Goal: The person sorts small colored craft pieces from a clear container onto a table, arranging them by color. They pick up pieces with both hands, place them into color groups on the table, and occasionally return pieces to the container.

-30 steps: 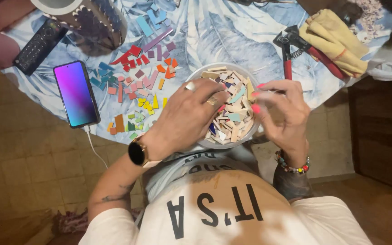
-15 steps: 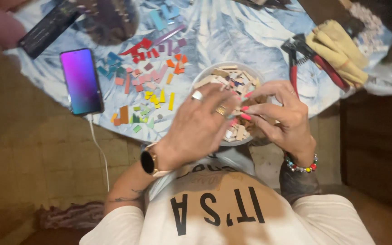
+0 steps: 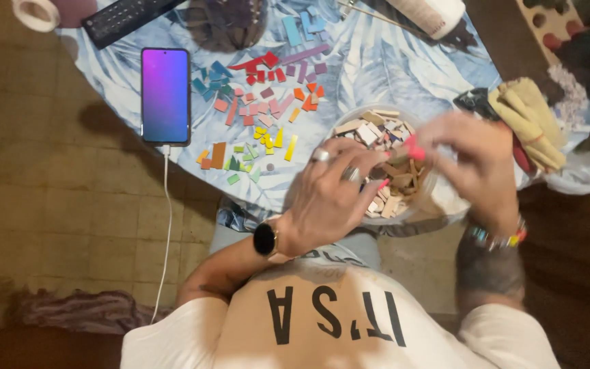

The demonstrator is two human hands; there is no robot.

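Both hands have shifted since half a second ago: the right hand (image 3: 476, 164) has lifted, blurred, above the right rim of the clear bowl (image 3: 423, 202), while the left hand (image 3: 332, 198) stays dipped in its wooden pieces. That bowl sits at the near edge of the leaf-patterned tablecloth (image 3: 390, 68). Left of the bowl lies a phone (image 3: 165, 96) with a purple screen, its long axis running away from the person, a white cable (image 3: 166, 225) trailing down. Between phone and bowl spread sorted coloured tiles (image 3: 261, 109). Right of the bowl rest tan gloves (image 3: 528, 119). Left fingers curl among the pieces; right fingertips pinch together, on what cannot be told.
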